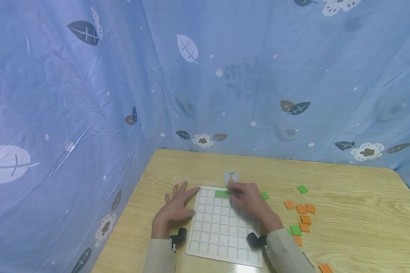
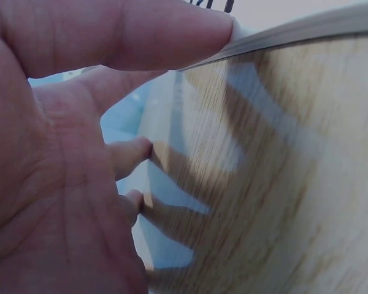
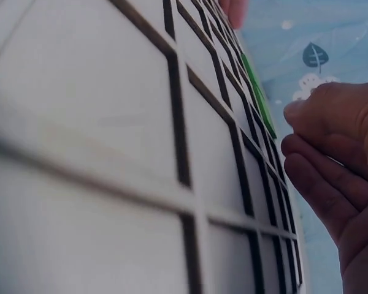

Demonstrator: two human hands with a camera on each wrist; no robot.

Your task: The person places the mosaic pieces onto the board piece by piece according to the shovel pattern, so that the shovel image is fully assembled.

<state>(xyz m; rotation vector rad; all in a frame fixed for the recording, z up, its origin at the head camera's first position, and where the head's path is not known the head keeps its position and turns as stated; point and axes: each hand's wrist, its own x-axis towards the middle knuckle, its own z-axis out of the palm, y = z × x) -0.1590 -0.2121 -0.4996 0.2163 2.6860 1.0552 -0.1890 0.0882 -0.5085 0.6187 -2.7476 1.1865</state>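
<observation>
At the lower centre of the frame, my right hand (image 1: 247,199) hangs over the top row of the white gridded board (image 1: 205,227), its thumb and fingertips (image 3: 295,111) loosely bent and slightly apart. Just beside those tips, on their left, two green tiles (image 1: 218,193) lie side by side in top-row cells. My left hand (image 1: 175,208) has its fingers spread, the thumb touching the board's left edge and the index finger reaching its upper-left corner. Just above the board sits a small patterned card (image 1: 231,177). Right of my right hand lies a loose green tile (image 1: 264,195); farther right, orange tiles (image 1: 289,205) and more green ones scatter across the wooden table (image 1: 358,204). A blue curtain (image 1: 252,49) fills the upper frame.
</observation>
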